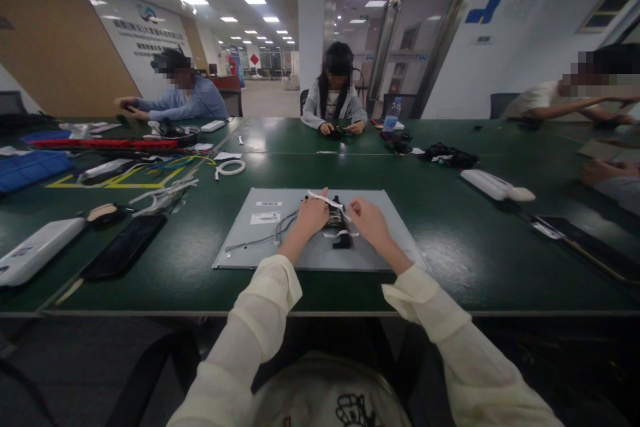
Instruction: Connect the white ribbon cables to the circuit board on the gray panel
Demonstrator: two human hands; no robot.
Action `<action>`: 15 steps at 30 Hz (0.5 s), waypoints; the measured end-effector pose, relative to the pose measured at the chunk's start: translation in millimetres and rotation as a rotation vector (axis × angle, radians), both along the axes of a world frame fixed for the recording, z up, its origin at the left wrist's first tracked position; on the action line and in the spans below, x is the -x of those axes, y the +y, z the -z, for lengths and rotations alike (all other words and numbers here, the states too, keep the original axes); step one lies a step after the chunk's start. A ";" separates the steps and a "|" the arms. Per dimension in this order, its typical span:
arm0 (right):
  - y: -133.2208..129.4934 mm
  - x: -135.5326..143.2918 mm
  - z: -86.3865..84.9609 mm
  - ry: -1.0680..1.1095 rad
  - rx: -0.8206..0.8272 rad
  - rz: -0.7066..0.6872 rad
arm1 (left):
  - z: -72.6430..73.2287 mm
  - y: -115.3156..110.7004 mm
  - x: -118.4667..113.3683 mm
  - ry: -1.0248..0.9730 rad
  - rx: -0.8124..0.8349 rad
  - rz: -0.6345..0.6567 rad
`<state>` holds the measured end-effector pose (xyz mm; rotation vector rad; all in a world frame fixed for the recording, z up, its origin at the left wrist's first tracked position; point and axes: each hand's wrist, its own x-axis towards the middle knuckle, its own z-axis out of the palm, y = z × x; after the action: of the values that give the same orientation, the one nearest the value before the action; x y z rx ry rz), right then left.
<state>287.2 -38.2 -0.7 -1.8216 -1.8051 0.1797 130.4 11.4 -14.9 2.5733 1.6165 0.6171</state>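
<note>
A grey metal panel (245,240) lies flat on the green table in front of me. On its middle sits a black device (342,240) with a small circuit board showing, and white strips (327,199) cross it. My left hand (314,215) rests at the device's left side, fingers closed against it and partly hidden. My right hand (370,220) is at the device's right, thumb and forefinger pinched at the end of a white strip. Grey cables (277,232) run from beside my left hand across the panel. Paper labels (265,218) are stuck on the panel's left part.
Left of the panel are a black phone (125,247), a white power bank (43,250) and loose cables (167,197). A coiled white cable (231,168) lies ahead. On the right are a white device (495,185) and a dark phone (590,247). Several people sit around the table.
</note>
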 end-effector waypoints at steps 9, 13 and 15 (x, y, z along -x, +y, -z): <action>2.9 5.5 -2.2 0.558 -0.087 -0.267 | -8.8 -16.4 -1.7 -0.089 -0.188 0.097; 2.8 7.6 -0.4 0.654 -0.028 -0.347 | -9.4 -20.1 0.1 -0.071 -0.207 0.115; 2.4 8.2 -1.4 0.715 -0.006 -0.379 | -9.1 -19.8 1.7 -0.077 -0.213 0.110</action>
<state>279.0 -35.8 0.7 -1.1611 -1.5770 0.8478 128.7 -8.4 -5.8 2.7233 1.4473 0.9117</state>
